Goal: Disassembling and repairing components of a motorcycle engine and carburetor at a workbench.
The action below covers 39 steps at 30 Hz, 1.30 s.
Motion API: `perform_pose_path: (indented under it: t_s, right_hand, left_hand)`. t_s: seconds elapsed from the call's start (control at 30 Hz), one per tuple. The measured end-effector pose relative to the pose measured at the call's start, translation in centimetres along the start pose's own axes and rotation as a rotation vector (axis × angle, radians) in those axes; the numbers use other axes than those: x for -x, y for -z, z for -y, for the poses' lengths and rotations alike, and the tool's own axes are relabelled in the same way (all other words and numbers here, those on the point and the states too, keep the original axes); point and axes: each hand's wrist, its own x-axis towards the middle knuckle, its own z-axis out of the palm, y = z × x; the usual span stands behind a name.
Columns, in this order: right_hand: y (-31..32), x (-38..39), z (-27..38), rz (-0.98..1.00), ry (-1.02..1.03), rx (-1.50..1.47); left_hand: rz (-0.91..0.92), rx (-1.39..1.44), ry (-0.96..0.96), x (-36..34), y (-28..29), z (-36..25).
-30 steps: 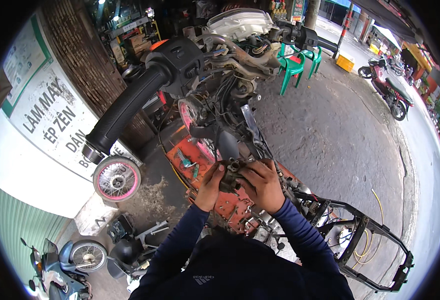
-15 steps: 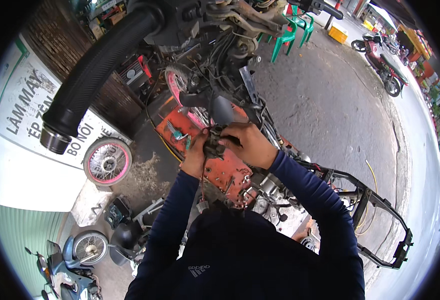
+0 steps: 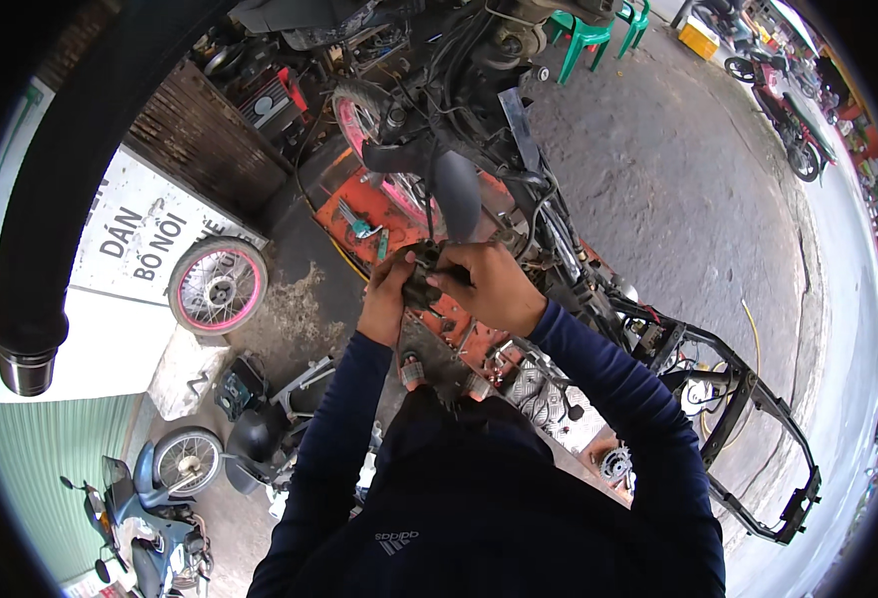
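Observation:
A small, dark, grimy metal part (image 3: 420, 287) is held in front of my body, between both hands. My left hand (image 3: 387, 297) is closed around its left side. The fingers of my right hand (image 3: 497, 289) are bent and pinch at its upper right, hiding much of it, so its exact kind does not show. Just beyond the hands stands a stripped motorcycle front end with a black mudguard (image 3: 453, 195) and a pink-rimmed front wheel (image 3: 351, 118). Below lies an orange work platform (image 3: 331, 194) with tools and small parts on it.
A black handlebar grip (image 3: 50, 189) looms close at upper left. The bare motorcycle frame (image 3: 773, 404) extends to the right. A loose pink-rimmed wheel (image 3: 218, 287) leans by a white sign board at left. A blue motorbike (image 3: 155, 533) stands lower left; green chairs (image 3: 581, 42) are at the far side.
The view has shifted, so the handlebar grip looks nearer and further left, and my feet show below. Both hands stay on the metal part; my right fingers have shifted slightly.

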Motion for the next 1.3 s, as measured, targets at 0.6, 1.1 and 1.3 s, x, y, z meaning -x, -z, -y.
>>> perform_pose_path:
  t_s: [0.6,1.1,1.3]
  right_hand:
    - [0.5,1.9,-1.5,-0.008,0.457,0.708]
    - [2.3,0.6,1.1,-0.089,0.315,0.333]
    - [2.0,1.6,2.3,-0.068,0.195,0.415]
  left_hand:
    - [-0.009,-0.135,-0.038,-0.2,-1.3,-1.2]
    - [-0.027,0.090,-0.188,-3.0,-0.2,-0.9]
    - [-0.162,0.144,-0.134,-3.7,6.3,-2.2]
